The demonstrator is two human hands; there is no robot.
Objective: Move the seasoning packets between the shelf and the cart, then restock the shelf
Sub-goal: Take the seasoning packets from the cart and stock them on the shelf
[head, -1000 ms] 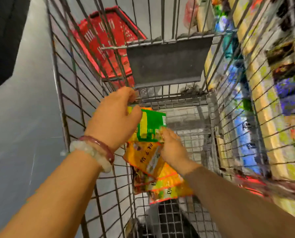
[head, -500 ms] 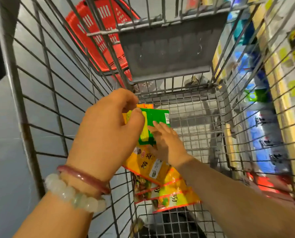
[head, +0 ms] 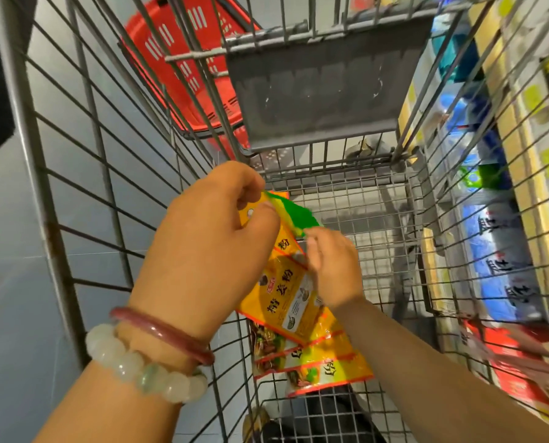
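- Inside the wire cart (head: pixel 84 174), the left hand (head: pixel 209 251) pinches the top edge of a fan of seasoning packets (head: pixel 286 298), their long axes hanging downward.
- The right hand (head: pixel 334 266), fingers curled, grips the green packet (head: pixel 298 215).
- A red basket (head: pixel 183 65) and blurred shelf (head: pixel 506 199) lie beyond the cart's walls.

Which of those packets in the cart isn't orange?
The green packet, topmost of the bunch, pinched by the left hand with the right hand at its lower edge. The packets below it are all orange.
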